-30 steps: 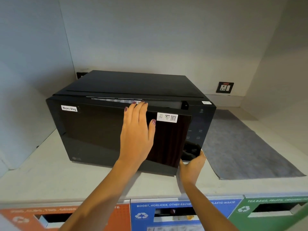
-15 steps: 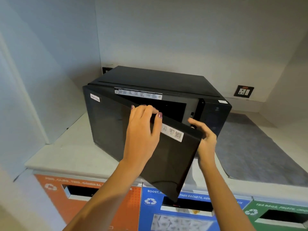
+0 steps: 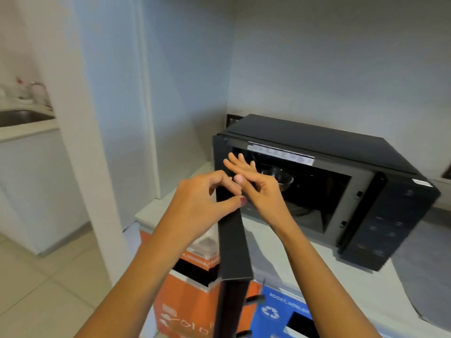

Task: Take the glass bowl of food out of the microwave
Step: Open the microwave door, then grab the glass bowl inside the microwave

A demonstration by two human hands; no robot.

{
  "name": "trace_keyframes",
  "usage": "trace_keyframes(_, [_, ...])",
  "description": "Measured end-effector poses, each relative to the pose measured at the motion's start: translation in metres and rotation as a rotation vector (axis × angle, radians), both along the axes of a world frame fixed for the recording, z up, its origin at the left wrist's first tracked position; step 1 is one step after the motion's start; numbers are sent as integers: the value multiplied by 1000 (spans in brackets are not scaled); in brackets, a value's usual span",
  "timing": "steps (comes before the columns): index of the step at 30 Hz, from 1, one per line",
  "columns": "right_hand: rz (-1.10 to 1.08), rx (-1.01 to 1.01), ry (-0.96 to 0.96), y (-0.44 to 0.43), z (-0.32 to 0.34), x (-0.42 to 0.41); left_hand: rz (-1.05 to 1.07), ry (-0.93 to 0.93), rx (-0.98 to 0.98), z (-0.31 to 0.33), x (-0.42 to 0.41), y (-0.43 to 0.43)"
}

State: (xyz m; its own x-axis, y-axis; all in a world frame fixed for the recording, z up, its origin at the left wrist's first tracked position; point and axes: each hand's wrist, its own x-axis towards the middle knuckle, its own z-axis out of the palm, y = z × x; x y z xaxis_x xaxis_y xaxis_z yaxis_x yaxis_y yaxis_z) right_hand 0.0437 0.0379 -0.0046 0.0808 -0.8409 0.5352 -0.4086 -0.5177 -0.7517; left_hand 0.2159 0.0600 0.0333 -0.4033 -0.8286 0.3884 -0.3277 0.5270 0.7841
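Standing on the pale desk (image 3: 292, 242), the black microwave (image 3: 341, 152) has its door (image 3: 231, 240) swung fully outward on the left hinge, so the door is seen almost edge-on, pointing toward the camera.

Left hand (image 3: 202, 201): positioned at the top edge of the door. The fingers curl over the edge and the thumb, with a dark red nail, presses the near face. The grip is clenched on the door.

Right hand (image 3: 256, 186): positioned just right of the door's top edge, in front of the cavity opening. The fingers (image 3: 235, 164) are spread and extended toward the cavity. The grip is released and holds nothing. Whether this hand touches the door cannot be told.

Bowl (image 3: 280, 178): a clear glass bowl rests inside the cavity, left of centre, partly hidden behind the right hand. Its contents are too dim to identify. Neither hand touches it.

Label strip (image 3: 280, 153): a white strip with small print runs along the upper frame of the cavity.

Control panel (image 3: 388, 223): located on the right of the microwave front; its markings are blurred.

Bins: an orange bin (image 3: 185, 306) and a blue bin (image 3: 280, 313) with a recycling symbol stand below the desk edge.

Mat (image 3: 424, 284): a grey mat lies on the desk, right of the microwave.

Sink (image 3: 22, 117): set in a separate counter at far left, beyond a white partition.
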Motion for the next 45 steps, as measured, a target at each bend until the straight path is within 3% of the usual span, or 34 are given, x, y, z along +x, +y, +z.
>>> trace_keyframes(4, [100, 1, -1, -19, 1, 34, 44, -112, 53, 12, 37, -1])
trace_keyframes(10, [55, -99, 38, -37, -5, 67, 205, -364, 3, 25, 77, -11])
trace_keyframes(19, [-38, -185, 148, -56, -18, 101, 533, -746, -360, -12, 69, -16])
trace_keyframes(24, [-56, -213, 154, -59, -26, 101, 644, -895, -451, -28, 55, -14])
trace_keyframes(29, [-76, -221, 183, -56, -29, 100, 765, -853, -512, -42, 45, -15])
trace_keyframes(33, [-179, -251, 158, -43, -45, 88, 791, -696, -544, -51, 34, -16])
trace_keyframes(40, [-523, -205, -16, -17, -90, 39, 489, -463, -478, -87, -2, -27])
trace_keyframes(45, [-699, -76, -30, -1, -113, -6, 290, -290, -265, -127, -36, -44])
